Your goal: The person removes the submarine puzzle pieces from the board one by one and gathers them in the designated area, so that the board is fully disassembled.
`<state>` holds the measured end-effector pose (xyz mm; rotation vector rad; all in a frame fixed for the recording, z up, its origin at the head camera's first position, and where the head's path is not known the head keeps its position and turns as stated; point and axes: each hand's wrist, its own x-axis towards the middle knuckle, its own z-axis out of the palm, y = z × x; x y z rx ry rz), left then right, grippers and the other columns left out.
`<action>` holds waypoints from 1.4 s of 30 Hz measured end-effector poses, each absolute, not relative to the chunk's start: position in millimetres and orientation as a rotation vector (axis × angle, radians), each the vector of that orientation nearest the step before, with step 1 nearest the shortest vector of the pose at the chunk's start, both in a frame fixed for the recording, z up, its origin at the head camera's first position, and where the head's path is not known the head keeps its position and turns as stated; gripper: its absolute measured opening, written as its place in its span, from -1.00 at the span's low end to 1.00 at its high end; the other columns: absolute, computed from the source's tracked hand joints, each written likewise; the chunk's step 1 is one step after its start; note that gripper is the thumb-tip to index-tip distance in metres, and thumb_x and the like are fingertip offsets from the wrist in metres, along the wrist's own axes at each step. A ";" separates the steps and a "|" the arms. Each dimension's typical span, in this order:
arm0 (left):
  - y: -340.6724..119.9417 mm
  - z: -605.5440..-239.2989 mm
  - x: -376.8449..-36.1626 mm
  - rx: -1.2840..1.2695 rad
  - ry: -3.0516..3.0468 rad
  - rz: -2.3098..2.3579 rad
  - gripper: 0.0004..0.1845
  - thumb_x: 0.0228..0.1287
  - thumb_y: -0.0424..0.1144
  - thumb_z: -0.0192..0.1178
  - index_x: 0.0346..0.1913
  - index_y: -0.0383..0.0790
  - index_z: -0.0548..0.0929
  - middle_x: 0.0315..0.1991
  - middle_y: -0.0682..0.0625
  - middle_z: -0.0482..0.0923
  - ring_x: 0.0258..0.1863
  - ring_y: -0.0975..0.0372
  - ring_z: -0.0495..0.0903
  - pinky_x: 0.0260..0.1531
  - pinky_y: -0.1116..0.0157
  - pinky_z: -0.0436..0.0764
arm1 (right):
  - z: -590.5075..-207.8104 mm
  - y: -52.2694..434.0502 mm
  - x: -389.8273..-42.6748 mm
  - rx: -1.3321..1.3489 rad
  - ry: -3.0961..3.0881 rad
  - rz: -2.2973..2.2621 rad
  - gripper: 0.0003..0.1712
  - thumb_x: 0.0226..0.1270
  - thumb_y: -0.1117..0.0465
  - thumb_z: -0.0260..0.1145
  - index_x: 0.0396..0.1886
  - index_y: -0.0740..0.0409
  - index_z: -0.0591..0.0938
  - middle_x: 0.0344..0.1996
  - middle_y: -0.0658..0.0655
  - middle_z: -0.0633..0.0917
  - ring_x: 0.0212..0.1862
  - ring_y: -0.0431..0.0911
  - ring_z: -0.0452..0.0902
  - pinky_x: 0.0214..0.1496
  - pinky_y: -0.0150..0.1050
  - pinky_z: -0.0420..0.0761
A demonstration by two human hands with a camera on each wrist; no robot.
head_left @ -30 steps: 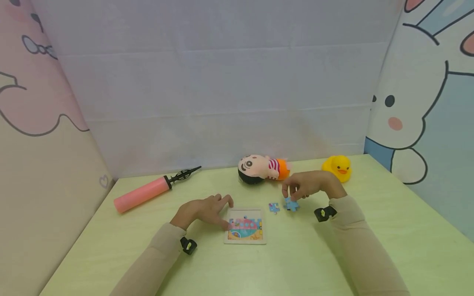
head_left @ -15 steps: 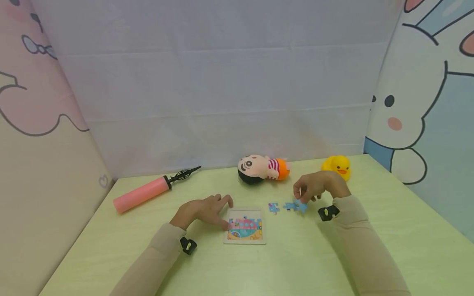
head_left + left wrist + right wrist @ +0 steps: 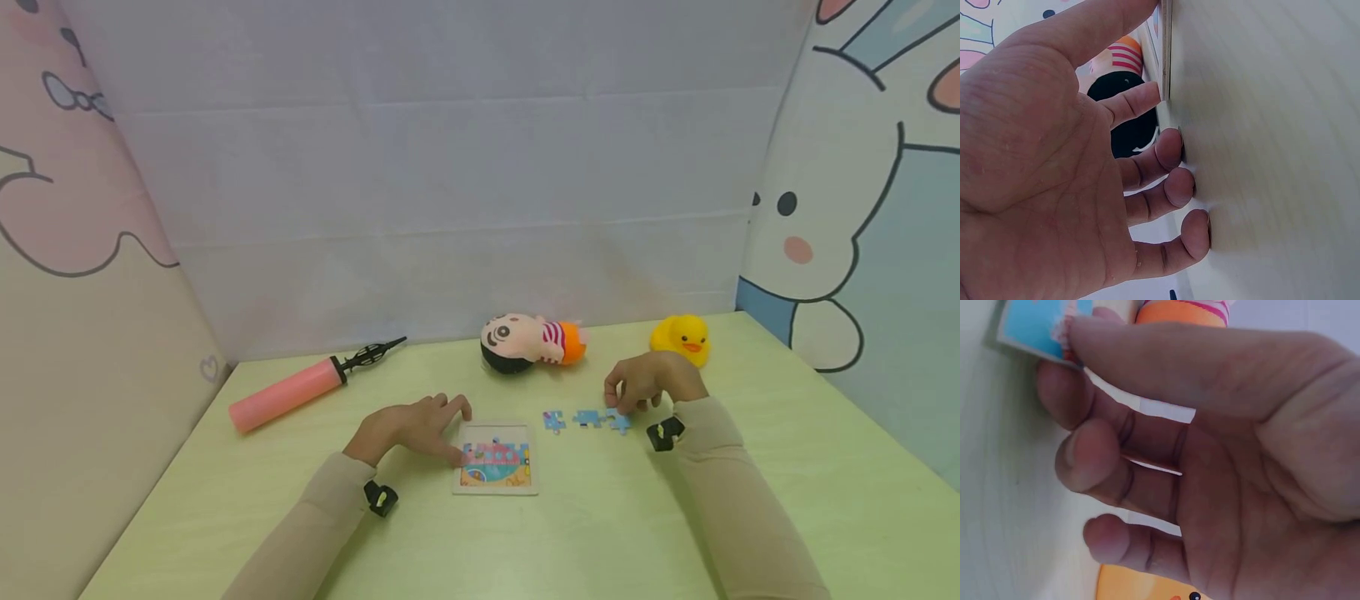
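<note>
Nearest, two beige sleeves (image 3: pixel 322 521) reach in over the pale yellow-green surface (image 3: pixel 577 542). Ahead lies the jigsaw tray (image 3: pixel 495 492), its lower part filled by joined pieces (image 3: pixel 495 468) in pink and teal, its upper strip bare. The left hand (image 3: pixel 408 427) has no closed grip: thumb at the tray's left edge, index fingertip at its upper-left corner, the other fingertips on the surface.

Right of the tray, level with that bare strip, lie a left loose piece (image 3: pixel 553 421) and a middle loose piece (image 3: pixel 587 418). The right hand (image 3: pixel 651 377) pinches a right loose piece (image 3: pixel 617 423) between thumb and index finger — a second ago it overlapped the middle one; now it has slid rightward. So all three show separately, though whether the last two touch I cannot tell, and the picture remains incomplete.

Farther back are a pink hand pump (image 3: pixel 288 394), a plush doll (image 3: pixel 525 342) on its side and a yellow rubber duck (image 3: pixel 681 337) — all untouched.
</note>
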<state>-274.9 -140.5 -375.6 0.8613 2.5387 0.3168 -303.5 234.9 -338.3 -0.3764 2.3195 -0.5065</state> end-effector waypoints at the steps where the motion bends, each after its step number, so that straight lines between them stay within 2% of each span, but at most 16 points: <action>1: -140.3 -375.0 -274.7 0.863 2.539 0.315 -0.39 0.23 0.10 0.36 0.18 -0.03 0.31 -0.07 -0.08 0.36 -0.10 0.09 0.38 -0.06 0.06 0.41 | -338.7 235.5 -303.5 -0.366 2.332 -0.498 -0.93 0.36 0.36 0.31 -0.28 0.14 0.59 -0.56 -0.02 0.47 -0.52 -0.16 0.32 -0.47 -0.35 0.28; 8: -139.6 -373.5 -275.5 0.838 2.537 0.323 -0.39 0.21 0.12 0.38 0.17 0.00 0.32 -0.08 -0.06 0.36 -0.11 0.10 0.39 -0.06 0.05 0.41 | -338.4 236.7 -300.2 -0.277 2.408 -0.434 -0.91 0.33 0.32 0.34 -0.32 0.05 0.61 -0.58 -0.03 0.45 -0.51 -0.16 0.32 -0.43 -0.31 0.31; 13: -139.6 -373.6 -275.2 0.852 2.537 0.319 -0.39 0.21 0.10 0.38 0.16 -0.01 0.32 -0.08 -0.07 0.36 -0.11 0.09 0.39 -0.06 0.04 0.41 | -338.6 235.7 -297.4 -0.188 2.429 -0.468 -0.90 0.28 0.35 0.34 -0.32 0.05 0.63 -0.57 -0.03 0.41 -0.51 -0.16 0.26 -0.42 -0.28 0.23; 25: -139.7 -373.9 -276.3 0.858 2.531 0.326 -0.39 0.21 0.11 0.37 0.16 -0.03 0.32 -0.08 -0.08 0.36 -0.11 0.09 0.39 -0.06 0.05 0.41 | -334.5 232.6 -298.3 -0.235 2.434 -0.511 -0.88 0.25 0.37 0.35 -0.30 0.08 0.60 -0.59 0.00 0.46 -0.58 -0.16 0.21 -0.51 -0.33 0.14; 29: -140.5 -374.3 -276.7 0.877 2.527 0.321 -0.39 0.23 0.11 0.36 0.17 -0.05 0.31 -0.08 -0.09 0.36 -0.11 0.09 0.38 -0.06 0.06 0.41 | -332.1 228.4 -300.8 -0.329 2.413 -0.522 -0.91 0.30 0.37 0.28 -0.28 0.10 0.58 -0.60 0.00 0.47 -0.62 -0.19 0.15 -0.55 -0.34 0.11; 32: -140.7 -373.4 -275.4 0.888 2.525 0.306 -0.39 0.25 0.11 0.34 0.18 -0.05 0.30 -0.07 -0.09 0.35 -0.10 0.09 0.38 -0.06 0.08 0.41 | -331.9 223.6 -303.6 -0.427 2.393 -0.533 -0.96 0.42 0.32 0.21 -0.25 0.11 0.57 -0.61 0.00 0.44 -0.63 -0.19 0.17 -0.56 -0.36 0.13; 36: -140.5 -372.1 -274.1 0.879 2.527 0.309 -0.39 0.25 0.10 0.35 0.18 -0.05 0.30 -0.07 -0.09 0.35 -0.10 0.09 0.38 -0.05 0.06 0.41 | -332.0 213.9 -305.6 -0.587 2.377 -0.561 -0.93 0.50 0.28 0.17 -0.20 0.17 0.57 -0.61 0.00 0.43 -0.62 -0.18 0.22 -0.56 -0.35 0.21; 42: -139.2 -371.9 -272.4 0.867 2.540 0.290 -0.38 0.23 0.13 0.36 0.17 -0.03 0.30 -0.07 -0.09 0.35 -0.10 0.08 0.39 -0.05 0.04 0.42 | -332.3 193.3 -303.4 -0.872 2.368 -0.659 -0.88 0.52 0.30 0.14 -0.10 0.24 0.57 -0.56 0.10 0.47 -0.55 -0.13 0.33 -0.38 -0.26 0.42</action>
